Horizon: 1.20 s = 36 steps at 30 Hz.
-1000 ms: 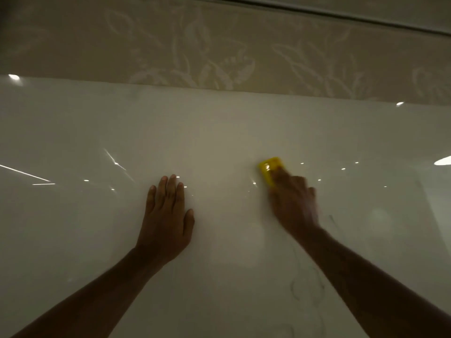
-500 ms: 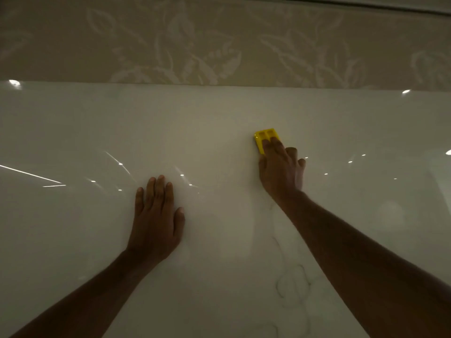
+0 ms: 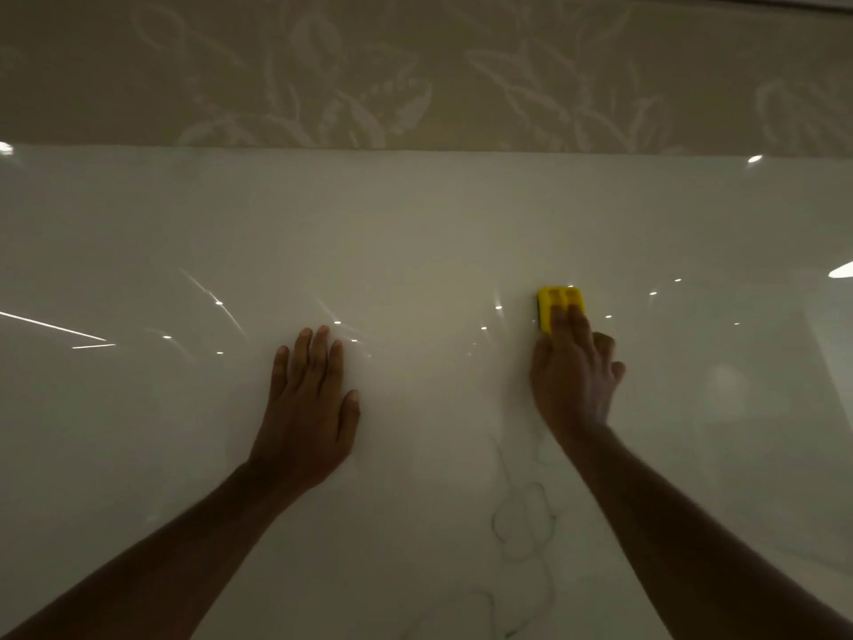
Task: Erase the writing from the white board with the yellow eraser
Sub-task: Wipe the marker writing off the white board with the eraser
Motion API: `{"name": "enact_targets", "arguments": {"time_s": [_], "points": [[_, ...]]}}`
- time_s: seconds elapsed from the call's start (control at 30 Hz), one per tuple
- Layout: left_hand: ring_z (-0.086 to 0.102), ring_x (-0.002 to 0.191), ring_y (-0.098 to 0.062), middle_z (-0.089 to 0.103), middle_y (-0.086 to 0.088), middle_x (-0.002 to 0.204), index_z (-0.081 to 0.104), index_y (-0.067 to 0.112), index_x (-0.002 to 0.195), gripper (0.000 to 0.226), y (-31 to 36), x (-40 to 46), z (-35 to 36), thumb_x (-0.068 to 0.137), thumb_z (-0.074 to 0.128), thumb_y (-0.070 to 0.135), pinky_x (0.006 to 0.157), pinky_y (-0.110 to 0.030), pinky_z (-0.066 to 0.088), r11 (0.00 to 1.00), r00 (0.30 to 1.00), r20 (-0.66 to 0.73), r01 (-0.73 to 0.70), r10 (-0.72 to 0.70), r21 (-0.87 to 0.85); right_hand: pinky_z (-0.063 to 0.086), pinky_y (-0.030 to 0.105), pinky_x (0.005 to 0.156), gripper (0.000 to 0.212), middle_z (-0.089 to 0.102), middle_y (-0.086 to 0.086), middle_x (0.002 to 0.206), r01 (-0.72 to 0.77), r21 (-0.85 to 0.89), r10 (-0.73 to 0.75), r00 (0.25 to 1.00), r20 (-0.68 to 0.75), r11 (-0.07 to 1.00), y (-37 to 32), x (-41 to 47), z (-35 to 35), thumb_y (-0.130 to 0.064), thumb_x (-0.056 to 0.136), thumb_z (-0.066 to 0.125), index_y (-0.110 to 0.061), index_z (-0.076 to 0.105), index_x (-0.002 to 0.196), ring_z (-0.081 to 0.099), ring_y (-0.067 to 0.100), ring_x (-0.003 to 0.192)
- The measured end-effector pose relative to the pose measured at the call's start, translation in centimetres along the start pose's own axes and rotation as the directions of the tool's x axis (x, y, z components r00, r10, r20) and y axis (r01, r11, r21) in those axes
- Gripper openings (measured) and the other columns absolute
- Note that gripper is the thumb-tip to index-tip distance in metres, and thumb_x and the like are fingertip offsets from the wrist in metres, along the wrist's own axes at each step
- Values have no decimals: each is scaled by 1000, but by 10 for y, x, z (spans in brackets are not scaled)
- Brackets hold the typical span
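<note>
A glossy white board [image 3: 415, 233] fills most of the view. My right hand [image 3: 572, 376] presses a yellow eraser [image 3: 559, 301] flat against the board, right of centre; my fingers cover the eraser's lower part. My left hand [image 3: 307, 408] lies flat on the board, palm down, fingers together, holding nothing. Faint thin dark scribbles [image 3: 524, 519] run down the board below my right wrist, between my two forearms.
Above the board's top edge is a beige wall [image 3: 415, 71] with a pale leaf pattern. Reflections of ceiling lights [image 3: 840, 270] dot the shiny board surface. The room is dim.
My right hand has slid the eraser to the right and slightly down from where it was half a second ago. My left hand stays flat on the board.
</note>
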<state>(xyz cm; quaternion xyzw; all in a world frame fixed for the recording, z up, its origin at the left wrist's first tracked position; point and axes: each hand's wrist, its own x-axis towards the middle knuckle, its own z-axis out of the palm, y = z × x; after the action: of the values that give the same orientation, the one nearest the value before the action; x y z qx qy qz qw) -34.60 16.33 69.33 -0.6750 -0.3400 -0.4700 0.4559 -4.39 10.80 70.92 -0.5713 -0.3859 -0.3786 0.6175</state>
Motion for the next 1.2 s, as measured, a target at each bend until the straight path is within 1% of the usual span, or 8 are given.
{"name": "enact_targets", "arguments": {"time_s": [0.1, 0.23, 0.4, 0.5, 0.6, 0.73, 1.03, 1.2], "points": [[29, 150, -50, 34, -31, 160, 42, -10, 148, 63, 12, 5, 3, 101, 35, 32, 123, -65, 22, 1000, 1000, -3, -20, 20, -11, 42, 45, 77, 57, 44, 2, 157, 307, 42, -306, 952, -34, 951, -7, -54, 6, -18, 92, 62, -22, 49, 147, 53, 39, 104], [28, 151, -50, 35, -32, 159, 42, -10, 148, 63, 30, 8, 8, 100, 36, 31, 123, -65, 22, 999, 999, -5, -32, 32, -22, 40, 37, 74, 63, 30, -8, 164, 821, 36, -819, 564, 106, 570, 12, -114, 9, -27, 97, 51, -34, 32, 156, 51, 30, 112], [28, 151, -49, 34, -31, 160, 42, -9, 148, 63, 37, 4, 15, 100, 36, 31, 123, -65, 22, 998, 998, 2, -56, 56, -19, 40, 45, 86, 61, 34, -3, 163, 175, -15, -174, 983, 65, 984, 60, -44, -4, -28, 98, 54, -29, 33, 156, 47, 37, 120], [29, 150, -50, 35, -31, 159, 42, -9, 147, 62, 37, 0, 19, 100, 36, 31, 122, -66, 22, 997, 997, -3, -71, 71, -2, 39, 48, 93, 56, 36, 3, 162, -217, 18, 217, 976, 1, 976, 64, -42, -9, -27, 100, 55, -22, 40, 154, 46, 41, 123], [28, 150, -50, 36, -31, 159, 42, -8, 148, 63, 42, -2, 22, 99, 38, 31, 123, -65, 20, 998, 998, -26, -57, 57, 3, 44, 46, 82, 65, 41, 2, 159, 190, 41, -191, 981, 16, 981, 49, -96, -4, -21, 94, 63, -23, 38, 154, 52, 40, 113], [28, 150, -49, 36, -29, 159, 41, -7, 149, 63, 51, -3, 23, 98, 41, 30, 123, -65, 17, 998, 998, -37, -60, 60, -1, 39, 38, 80, 58, 25, -16, 165, 752, 111, -753, 617, 229, 649, 63, -157, -4, -31, 103, 48, -42, 28, 156, 51, 26, 119], [30, 149, -52, 36, -32, 159, 41, -9, 148, 63, 60, -17, 22, 97, 42, 28, 121, -68, 20, 995, 995, -8, -99, 99, -11, 39, 49, 93, 58, 31, 0, 164, -210, 27, 208, 976, 57, 977, 96, -86, -18, -21, 98, 57, -23, 41, 154, 44, 41, 128], [26, 150, -51, 32, -32, 160, 38, -7, 150, 64, 64, -22, 25, 98, 41, 29, 123, -67, 17, 995, 995, -17, -95, 95, -11, 37, 39, 80, 60, 26, -11, 165, 538, 113, -550, 815, 182, 835, 71, -190, -13, -22, 97, 57, -35, 38, 153, 50, 33, 120]]}}
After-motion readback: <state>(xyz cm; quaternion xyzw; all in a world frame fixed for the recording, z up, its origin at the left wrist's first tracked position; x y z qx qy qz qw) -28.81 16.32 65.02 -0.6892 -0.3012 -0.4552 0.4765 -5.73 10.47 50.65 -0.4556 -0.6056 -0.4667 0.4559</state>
